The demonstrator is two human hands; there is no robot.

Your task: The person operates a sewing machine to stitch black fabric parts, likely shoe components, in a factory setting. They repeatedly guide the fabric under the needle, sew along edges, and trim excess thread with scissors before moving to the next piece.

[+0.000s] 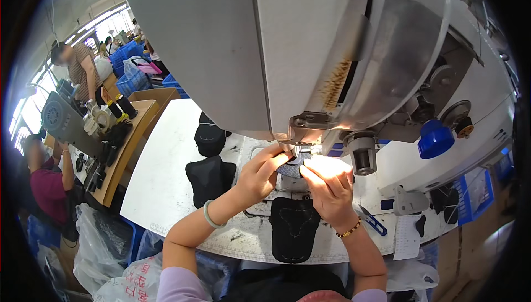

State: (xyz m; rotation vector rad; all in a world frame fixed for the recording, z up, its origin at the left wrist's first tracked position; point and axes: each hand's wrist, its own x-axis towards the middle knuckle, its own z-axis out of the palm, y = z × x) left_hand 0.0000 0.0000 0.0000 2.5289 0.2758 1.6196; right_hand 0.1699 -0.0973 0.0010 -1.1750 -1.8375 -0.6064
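Observation:
Under the head of a large white sewing machine, a small dark grey fabric piece lies at the needle area, lit by the lamp. My left hand pinches its left side, fingertips close to the presser foot. On the other side my right hand grips its right edge with thumb and fingers, partly washed out by glare. Just below my hands rests a black shaped fabric piece with stitched lines. More black fabric pieces lie left of my left hand. The needle tip is hidden.
Blue-handled thread snips and a sheet of paper lie at the right of the white table. A blue knob juts from the machine. Plastic bags hang below left. Co-workers sit and stand at the left.

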